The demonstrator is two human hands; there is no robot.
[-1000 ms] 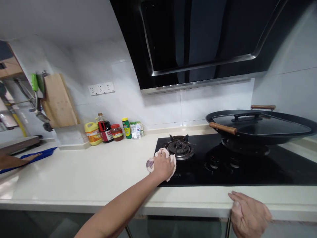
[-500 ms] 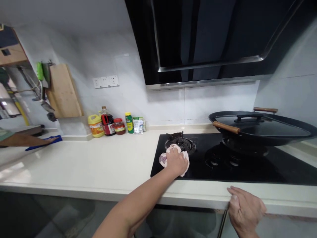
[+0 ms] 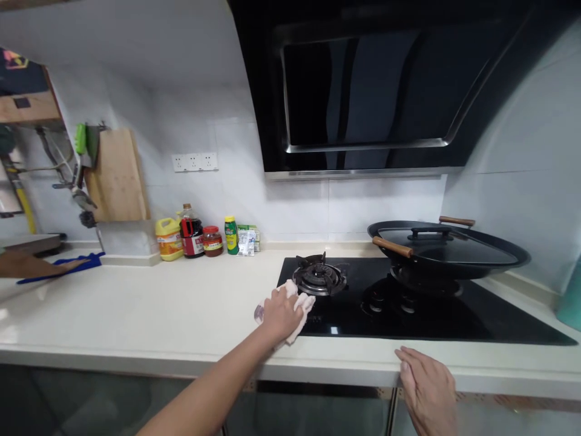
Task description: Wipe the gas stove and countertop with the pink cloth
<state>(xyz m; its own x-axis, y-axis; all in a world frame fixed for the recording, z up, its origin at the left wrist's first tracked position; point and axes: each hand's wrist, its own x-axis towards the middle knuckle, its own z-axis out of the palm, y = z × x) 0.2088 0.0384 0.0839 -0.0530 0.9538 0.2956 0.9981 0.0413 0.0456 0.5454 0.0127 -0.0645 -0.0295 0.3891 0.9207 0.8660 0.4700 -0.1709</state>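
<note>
My left hand (image 3: 281,313) is closed on a crumpled pale pink cloth (image 3: 304,304), pressed on the front left corner of the black glass gas hob (image 3: 347,324). Part of the cloth lies over the hob's left edge onto the white countertop (image 3: 181,309). Just behind the cloth is the left burner (image 3: 320,277) with its pan support. My right hand (image 3: 428,386) rests at the counter's front edge with nothing in it, its fingers stretched out. On the right burner sits a large black wok (image 3: 490,269) with a lid (image 3: 454,245) and wooden handles.
A yellow jug (image 3: 169,239), a dark sauce bottle (image 3: 191,233), a red-lidded jar (image 3: 212,242) and a green bottle (image 3: 231,235) stand along the wall. Far left, another person's hand (image 3: 68,265) is on a blue cloth (image 3: 93,260). A range hood (image 3: 363,91) hangs overhead.
My left hand has moved the cloth left and towards me, from beside the burner to the hob's corner. The view has shifted slightly. The other person's hand and blue cloth remain at far left.
</note>
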